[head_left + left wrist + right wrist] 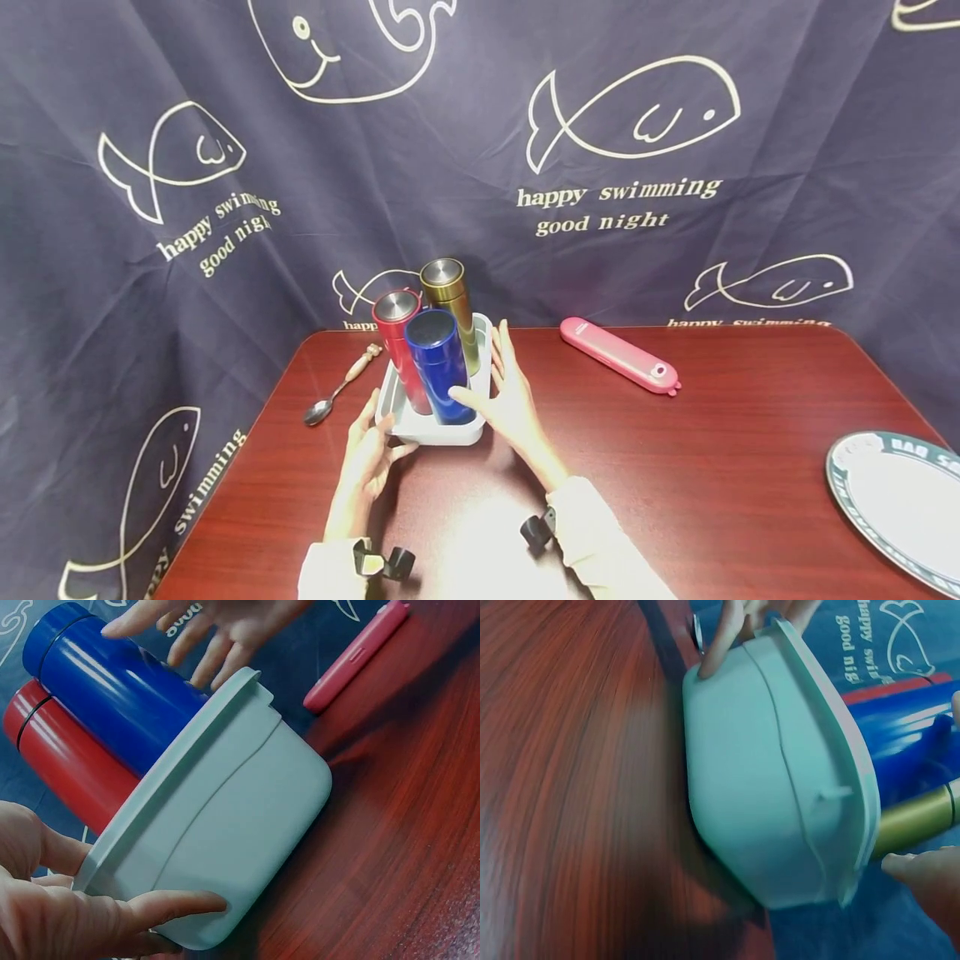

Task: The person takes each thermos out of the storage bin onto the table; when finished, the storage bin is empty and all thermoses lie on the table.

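A pale grey-white plastic bin (438,435) holds three upright thermos bottles: a red thermos (402,350), a blue thermos (441,367) and a gold thermos (459,312). My left hand (369,454) grips the bin's near left corner, one finger stretched along the outer wall in the left wrist view. At the bin's right side is my right hand (510,404), its fingers extended and spread beside the rim. Its thumb reaches over to the blue thermos. The right wrist view shows the bin's wall close over the table, with part of the right hand at the frame edge.
A spoon (341,387) with a light handle lies left of the bin on the red-brown wooden table (637,475). Toward the back right is a long pink case (618,354). An oval plate (900,492) sits at the right edge. A dark printed curtain (465,208) hangs behind.
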`<state>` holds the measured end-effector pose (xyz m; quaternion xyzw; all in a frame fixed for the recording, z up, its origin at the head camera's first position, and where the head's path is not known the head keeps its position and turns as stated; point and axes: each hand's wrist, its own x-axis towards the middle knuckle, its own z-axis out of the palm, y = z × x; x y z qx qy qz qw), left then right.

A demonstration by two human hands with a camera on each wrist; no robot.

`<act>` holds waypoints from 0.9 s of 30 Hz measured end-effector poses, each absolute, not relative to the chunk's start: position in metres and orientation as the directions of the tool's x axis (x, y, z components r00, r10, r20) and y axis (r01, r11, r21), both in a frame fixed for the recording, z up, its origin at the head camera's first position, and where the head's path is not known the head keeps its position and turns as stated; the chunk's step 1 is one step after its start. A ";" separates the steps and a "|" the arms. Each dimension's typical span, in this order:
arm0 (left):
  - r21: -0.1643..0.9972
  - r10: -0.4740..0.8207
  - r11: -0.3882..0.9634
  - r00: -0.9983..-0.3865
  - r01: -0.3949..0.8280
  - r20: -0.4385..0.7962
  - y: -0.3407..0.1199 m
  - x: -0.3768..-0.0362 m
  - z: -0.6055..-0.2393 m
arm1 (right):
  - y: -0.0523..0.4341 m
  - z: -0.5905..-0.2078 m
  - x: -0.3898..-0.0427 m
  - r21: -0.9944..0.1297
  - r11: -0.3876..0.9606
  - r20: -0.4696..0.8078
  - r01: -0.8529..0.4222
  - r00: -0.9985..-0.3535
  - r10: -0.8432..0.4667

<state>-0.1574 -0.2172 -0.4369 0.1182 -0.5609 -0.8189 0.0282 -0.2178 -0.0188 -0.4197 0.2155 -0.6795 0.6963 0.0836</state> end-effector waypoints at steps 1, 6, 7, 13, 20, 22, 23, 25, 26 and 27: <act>0.926 -0.180 -0.367 -0.970 -0.087 -0.162 -0.216 -0.157 -0.437 | -0.022 -0.419 -0.219 -0.904 -0.057 0.428 -0.425 -0.886 -0.179; 0.930 -0.185 -0.358 -0.969 -0.087 -0.162 -0.214 -0.157 -0.439 | -0.038 -0.425 -0.221 -0.869 0.077 0.467 -0.489 -0.862 -0.197; 0.932 -0.183 -0.354 -0.970 -0.084 -0.157 -0.213 -0.157 -0.440 | -0.041 -0.426 -0.221 -0.865 0.113 0.461 -0.488 -0.864 -0.200; 0.932 -0.186 -0.354 -0.971 -0.075 -0.149 -0.213 -0.158 -0.441 | -0.050 -0.427 -0.219 -0.857 0.206 0.443 -0.472 -0.880 -0.172; 0.932 -0.182 -0.353 -0.971 -0.081 -0.153 -0.214 -0.157 -0.438 | -0.052 -0.427 -0.219 -0.856 0.148 0.481 -0.495 -0.868 -0.122; 0.933 -0.181 -0.349 -0.972 -0.082 -0.153 -0.214 -0.157 -0.437 | -0.052 -0.428 -0.218 -0.858 0.129 0.487 -0.498 -0.867 -0.106; 0.935 -0.183 -0.346 -0.971 -0.083 -0.153 -0.213 -0.157 -0.437 | -0.052 -0.429 -0.217 -0.860 0.122 0.486 -0.495 -0.868 -0.099; 0.935 -0.189 -0.344 -0.969 -0.085 -0.158 -0.213 -0.156 -0.437 | -0.053 -0.429 -0.216 -0.863 0.109 0.486 -0.493 -0.870 -0.084; 0.937 -0.191 -0.340 -0.969 -0.083 -0.155 -0.213 -0.156 -0.437 | -0.053 -0.429 -0.215 -0.864 0.097 0.488 -0.494 -0.869 -0.079; 0.936 -0.196 -0.342 -0.968 -0.084 -0.158 -0.213 -0.156 -0.437 | -0.053 -0.428 -0.214 -0.864 0.088 0.491 -0.496 -0.868 -0.074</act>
